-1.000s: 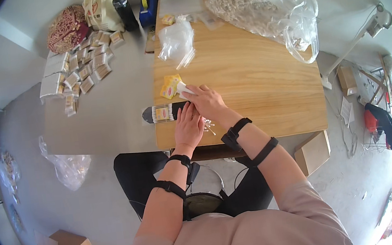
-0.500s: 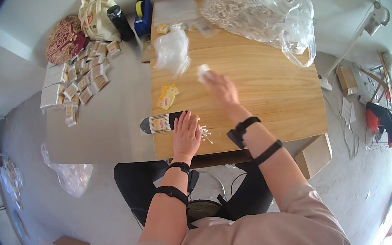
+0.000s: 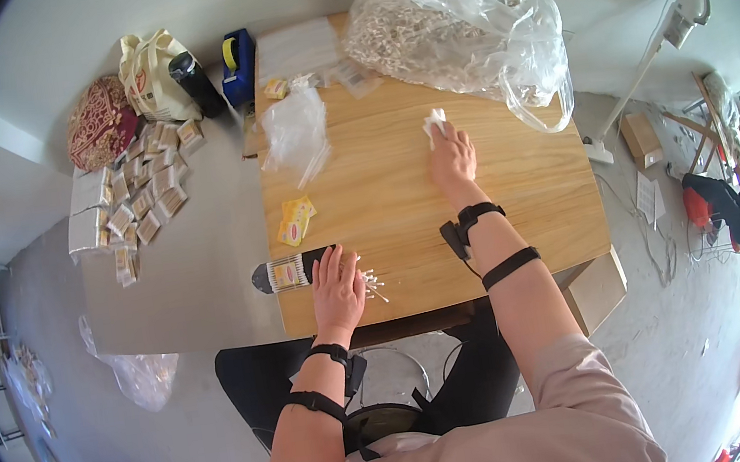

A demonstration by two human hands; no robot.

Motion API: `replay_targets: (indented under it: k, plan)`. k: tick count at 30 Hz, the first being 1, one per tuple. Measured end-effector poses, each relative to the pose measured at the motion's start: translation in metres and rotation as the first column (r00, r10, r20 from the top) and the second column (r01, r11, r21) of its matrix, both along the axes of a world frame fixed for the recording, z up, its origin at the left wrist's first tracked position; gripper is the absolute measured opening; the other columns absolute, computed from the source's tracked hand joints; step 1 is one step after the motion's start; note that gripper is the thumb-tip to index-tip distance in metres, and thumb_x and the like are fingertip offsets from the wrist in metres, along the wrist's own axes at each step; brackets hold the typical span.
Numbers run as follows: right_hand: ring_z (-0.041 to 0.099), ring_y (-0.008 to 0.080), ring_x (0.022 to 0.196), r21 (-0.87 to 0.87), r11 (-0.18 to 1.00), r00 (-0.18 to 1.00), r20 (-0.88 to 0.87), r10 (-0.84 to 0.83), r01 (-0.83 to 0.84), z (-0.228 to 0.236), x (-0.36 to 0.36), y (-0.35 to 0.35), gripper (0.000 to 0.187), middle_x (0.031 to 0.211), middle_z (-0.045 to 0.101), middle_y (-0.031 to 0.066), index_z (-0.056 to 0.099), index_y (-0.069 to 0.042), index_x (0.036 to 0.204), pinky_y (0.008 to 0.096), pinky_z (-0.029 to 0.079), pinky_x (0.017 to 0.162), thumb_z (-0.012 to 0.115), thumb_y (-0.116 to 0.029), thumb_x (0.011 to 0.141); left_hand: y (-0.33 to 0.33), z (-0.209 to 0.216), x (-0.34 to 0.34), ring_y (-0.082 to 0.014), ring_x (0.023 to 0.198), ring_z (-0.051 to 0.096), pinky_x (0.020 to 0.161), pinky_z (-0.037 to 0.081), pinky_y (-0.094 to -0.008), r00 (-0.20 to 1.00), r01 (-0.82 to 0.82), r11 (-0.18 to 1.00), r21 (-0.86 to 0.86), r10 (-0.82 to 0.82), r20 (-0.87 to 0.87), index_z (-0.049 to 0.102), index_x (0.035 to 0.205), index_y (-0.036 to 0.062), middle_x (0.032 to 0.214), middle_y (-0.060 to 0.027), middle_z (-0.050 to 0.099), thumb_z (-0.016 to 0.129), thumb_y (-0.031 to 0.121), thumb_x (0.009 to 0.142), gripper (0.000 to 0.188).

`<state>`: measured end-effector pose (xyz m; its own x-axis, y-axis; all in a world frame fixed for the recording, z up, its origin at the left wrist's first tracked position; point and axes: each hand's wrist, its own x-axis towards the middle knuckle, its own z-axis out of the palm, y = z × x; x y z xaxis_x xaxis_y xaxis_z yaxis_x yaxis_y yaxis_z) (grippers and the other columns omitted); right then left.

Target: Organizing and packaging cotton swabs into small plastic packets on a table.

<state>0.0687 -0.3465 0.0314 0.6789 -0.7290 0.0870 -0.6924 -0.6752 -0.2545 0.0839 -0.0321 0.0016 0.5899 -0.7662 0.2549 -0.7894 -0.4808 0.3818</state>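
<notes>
Currently the left hand [image 3: 337,285] lies flat and open on the near edge of the worktop [image 3: 516,192], beside loose cotton swabs [image 3: 370,283] and one dark swab packet [image 3: 286,272]. The right hand [image 3: 451,155], reaching far, pinches one small white packet [image 3: 435,122]. Two yellow sachets [image 3: 295,221] lie left of centre.

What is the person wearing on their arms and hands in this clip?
Both hands are bare, no gloves. The left hand and right hand each have two black straps behind them, one at the wrist carrying a small black device and one further up the forearm. Pale pink sleeves are pushed up.
</notes>
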Motion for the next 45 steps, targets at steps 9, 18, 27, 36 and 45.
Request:
replay_targets:
  k: [9,18,27,36,45]
  plan:
    - [0.052,0.0265,0.117,-0.009,0.899,0.889,0.149,0.433,-0.437,-0.024,0.085,0.033,0.041,0.144,0.048,0.0035,0.058,-0.019,0.133,0.0394,0.039,0.104,0.049,-0.017,0.093,-0.003,0.001,-0.002,-0.0337,0.131,0.045,0.111,0.033,-0.0508,1.0,0.01,0.999,0.048,-0.01,-0.003,0.059,0.122,0.0091,0.137,-0.0151,0.05,0.057,0.017,0.091,0.033]
    - [0.046,0.026,0.128,-0.072,0.997,1.0,0.004,0.007,-0.007,-0.023,-0.012,-0.105,0.042,0.146,0.048,0.0014,0.055,-0.021,0.135,0.0401,0.034,0.108,0.044,-0.019,0.095,-0.009,-0.003,-0.001,-0.0336,0.132,0.044,0.111,0.032,-0.0514,0.999,0.025,0.998,0.064,-0.027,0.023,0.059,0.123,0.0101,0.138,-0.0137,0.049,0.055,0.016,0.091,0.033]
    - [0.047,0.0263,0.126,-0.106,0.916,0.894,-0.201,-0.4,0.386,-0.003,-0.189,-0.176,0.044,0.14,0.05,0.0022,0.05,-0.027,0.138,0.0392,0.038,0.105,0.046,-0.023,0.095,-0.001,-0.005,0.0,-0.0344,0.132,0.044,0.112,0.032,-0.0517,0.999,0.03,0.997,0.066,-0.032,0.035,0.056,0.126,0.0099,0.138,-0.0149,0.049,0.054,0.015,0.092,0.035]
    - [0.052,0.0262,0.119,-0.261,0.659,0.685,0.01,-0.729,0.705,-0.022,-0.273,-0.191,0.037,0.128,0.055,0.0038,0.057,-0.02,0.129,0.0383,0.043,0.102,0.051,-0.016,0.093,-0.011,0.001,0.001,-0.034,0.13,0.044,0.111,0.034,-0.0496,0.999,0.033,0.998,0.045,-0.034,0.037,0.056,0.125,0.0092,0.137,-0.0145,0.05,0.053,0.017,0.093,0.032]
    - [0.057,0.0268,0.105,0.021,0.865,0.851,0.193,0.488,-0.501,0.008,-0.009,0.119,0.035,0.119,0.06,0.0088,0.06,-0.012,0.125,0.0391,0.047,0.091,0.052,-0.016,0.09,-0.007,-0.009,0.002,-0.0326,0.13,0.045,0.112,0.034,-0.0488,0.997,0.022,0.999,0.029,-0.024,0.075,0.058,0.124,0.0109,0.137,-0.013,0.05,0.054,0.017,0.093,0.031]
